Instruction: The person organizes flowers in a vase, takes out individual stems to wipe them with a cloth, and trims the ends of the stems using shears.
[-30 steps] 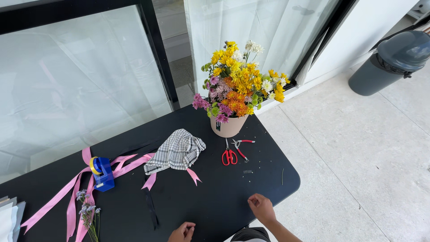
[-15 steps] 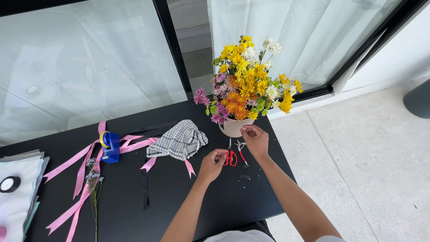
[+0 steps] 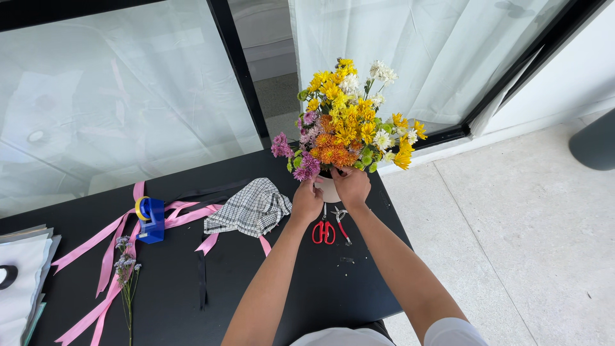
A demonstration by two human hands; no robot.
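Observation:
A bouquet [image 3: 346, 128] of yellow, orange, purple and white flowers stands in a pale pot [image 3: 328, 191] at the far edge of a black table [image 3: 359, 288]. My left hand [image 3: 307, 200] wraps the pot's left side just under the purple blooms. On the pot's right my right hand [image 3: 351, 186] closes over the rim, with its fingers at the base of the stems. Most of the pot is hidden by the two hands and the flowers.
Red scissors [image 3: 323, 232] and small pruners [image 3: 341, 221] lie just in front of the pot. Left of them are a checked cloth [image 3: 250, 208], pink ribbons [image 3: 106, 247], a blue tape dispenser [image 3: 150, 219], a purple sprig [image 3: 125, 269] and stacked sheets [image 3: 22, 275]. Glass panes stand behind; a grey bin [image 3: 592, 141] stands right.
Both hands rose from the table's near edge to the scissors area and now close around the pot under the bouquet. The view has moved nearer to the table.

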